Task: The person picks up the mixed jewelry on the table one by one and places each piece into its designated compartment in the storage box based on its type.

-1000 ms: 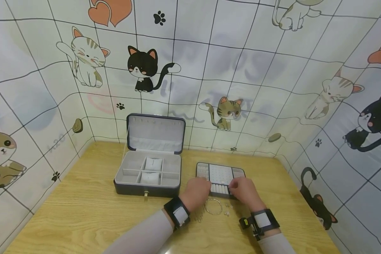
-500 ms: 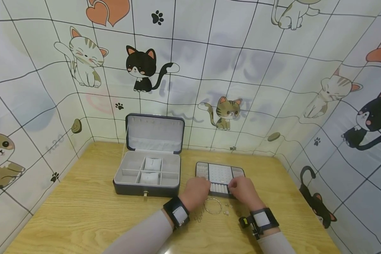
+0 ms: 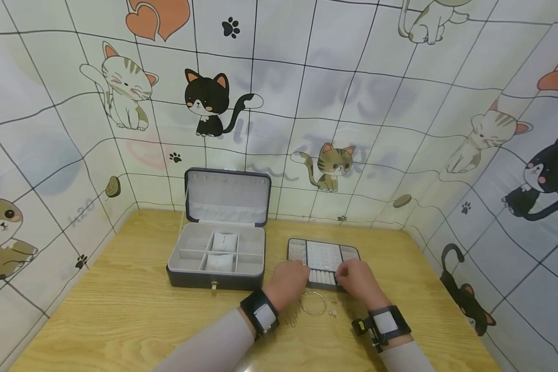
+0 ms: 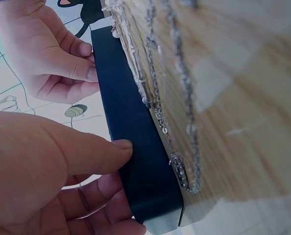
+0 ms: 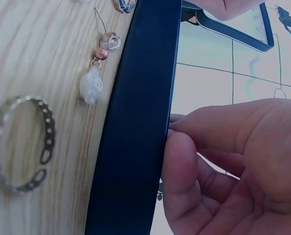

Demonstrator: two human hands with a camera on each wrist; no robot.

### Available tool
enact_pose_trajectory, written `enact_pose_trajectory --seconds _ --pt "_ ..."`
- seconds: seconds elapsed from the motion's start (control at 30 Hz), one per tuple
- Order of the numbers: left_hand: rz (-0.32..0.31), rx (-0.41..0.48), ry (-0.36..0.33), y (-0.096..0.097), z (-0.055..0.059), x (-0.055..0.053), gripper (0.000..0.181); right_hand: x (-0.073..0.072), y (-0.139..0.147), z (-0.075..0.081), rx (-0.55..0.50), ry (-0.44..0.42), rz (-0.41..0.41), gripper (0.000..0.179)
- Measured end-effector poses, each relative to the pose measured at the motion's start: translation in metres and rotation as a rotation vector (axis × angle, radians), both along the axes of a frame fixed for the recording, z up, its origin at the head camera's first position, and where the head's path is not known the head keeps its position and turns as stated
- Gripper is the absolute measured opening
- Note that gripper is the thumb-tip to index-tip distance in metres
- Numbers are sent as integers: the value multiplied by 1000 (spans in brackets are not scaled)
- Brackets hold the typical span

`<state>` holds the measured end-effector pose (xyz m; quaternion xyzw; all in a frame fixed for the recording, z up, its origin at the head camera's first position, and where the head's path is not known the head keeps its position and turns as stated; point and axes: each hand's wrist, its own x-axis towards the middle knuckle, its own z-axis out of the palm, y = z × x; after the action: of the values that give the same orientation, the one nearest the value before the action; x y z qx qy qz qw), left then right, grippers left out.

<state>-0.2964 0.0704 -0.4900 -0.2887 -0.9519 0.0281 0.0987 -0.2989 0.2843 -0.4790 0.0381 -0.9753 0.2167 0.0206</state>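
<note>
A shallow jewelry tray (image 3: 324, 254) with a dark outer wall and pale lining lies right of centre in the head view. My left hand (image 3: 288, 281) grips its near-left corner; in the left wrist view the thumb (image 4: 108, 155) presses the dark front wall and the fingers bend round the end. At the tray's right side is my right hand (image 3: 359, 281), its thumb and forefinger (image 5: 180, 152) together at the top edge in the right wrist view. I cannot tell whether something small is between them. Beside the front wall lie silver chains (image 4: 188, 105) and a white-bead earring (image 5: 91, 85).
Left of the tray stands an open jewelry box (image 3: 216, 279) with a raised lid (image 3: 228, 196) and two pale cushions. On the wooden table (image 3: 121, 310) are a round bangle (image 3: 313, 313) and an open chain-link ring (image 5: 47, 125). A cat-printed sheet (image 3: 269, 103) walls the back and sides.
</note>
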Motion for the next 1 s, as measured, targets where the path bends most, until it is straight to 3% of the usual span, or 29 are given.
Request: enact_pose_trajectory --seconds 1.0 --pt "-4 20 5 1 -4 -1 13 1 -1 0 28 14 15 19"
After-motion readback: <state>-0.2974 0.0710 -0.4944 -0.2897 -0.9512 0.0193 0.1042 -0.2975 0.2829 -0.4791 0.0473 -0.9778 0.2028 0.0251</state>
